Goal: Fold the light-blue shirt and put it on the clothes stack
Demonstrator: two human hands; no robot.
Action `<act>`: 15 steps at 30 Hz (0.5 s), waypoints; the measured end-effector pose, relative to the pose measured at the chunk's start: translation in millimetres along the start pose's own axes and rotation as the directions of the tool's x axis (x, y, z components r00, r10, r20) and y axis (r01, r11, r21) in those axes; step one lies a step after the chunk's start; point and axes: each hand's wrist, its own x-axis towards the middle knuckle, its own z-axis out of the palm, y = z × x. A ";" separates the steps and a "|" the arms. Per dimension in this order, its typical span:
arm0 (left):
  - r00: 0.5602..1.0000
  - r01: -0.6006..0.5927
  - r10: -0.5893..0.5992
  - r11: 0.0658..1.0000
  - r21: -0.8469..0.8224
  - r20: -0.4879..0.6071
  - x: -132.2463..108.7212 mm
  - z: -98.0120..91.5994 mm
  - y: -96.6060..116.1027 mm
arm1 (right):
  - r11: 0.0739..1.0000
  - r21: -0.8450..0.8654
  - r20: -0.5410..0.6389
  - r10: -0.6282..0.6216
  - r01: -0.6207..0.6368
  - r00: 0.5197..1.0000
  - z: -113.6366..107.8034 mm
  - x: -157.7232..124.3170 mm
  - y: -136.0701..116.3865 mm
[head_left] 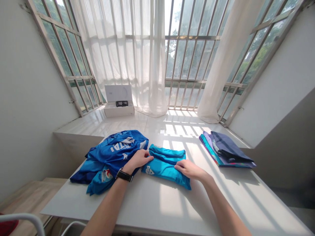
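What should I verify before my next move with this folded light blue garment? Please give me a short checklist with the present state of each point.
Left hand on the light blue folded garment: ok, it touches the left side.
Right hand on the garment: ok, it rests on the right side.
Top fold smooth: not ok, it looks rumpled.
Garment apart from the folded clothes stack: ok.
Garment apart from the blue jersey pile: cannot tell, their edges almost meet near the left hand.

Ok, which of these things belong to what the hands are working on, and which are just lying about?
Being worked on: left hand, right hand, folded turquoise shirt.
Lying about: crumpled blue jersey, stack of folded clothes, open white box.
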 end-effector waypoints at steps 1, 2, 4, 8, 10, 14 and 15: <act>1.000 0.006 -0.005 0.999 0.042 -0.018 0.2 1.6 -0.9 | 1.000 -0.008 -0.003 0.006 -0.006 1.000 0.0 -0.3 0.9; 0.999 0.010 -0.007 0.996 0.090 -0.038 0.6 3.3 -1.9 | 1.000 -0.017 -0.012 0.017 -0.017 1.000 -0.1 -0.6 1.7; 0.997 0.029 -0.017 0.987 0.157 -0.073 1.3 6.7 -4.2 | 0.999 -0.024 -0.034 0.046 -0.047 0.998 -0.9 -1.7 2.2; 0.995 0.075 -0.065 0.987 0.145 -0.072 1.4 10.2 -8.6 | 0.995 -0.089 -0.127 0.043 -0.054 0.991 -4.3 -5.4 -3.1; 0.995 0.092 -0.085 0.987 0.136 -0.053 0.0 9.4 -8.6 | 0.980 -0.191 -0.215 0.012 -0.054 0.977 -7.0 -7.9 -6.8; 0.990 0.087 -0.055 0.962 0.257 -0.126 -5.3 5.3 0.5 | 0.953 -0.300 -0.338 -0.068 -0.039 0.939 -12.8 -11.1 -7.5; 0.987 0.066 -0.018 0.951 0.303 -0.158 -6.5 5.0 4.1 | 0.952 -0.306 -0.365 -0.093 -0.025 0.926 -13.6 -10.9 -5.8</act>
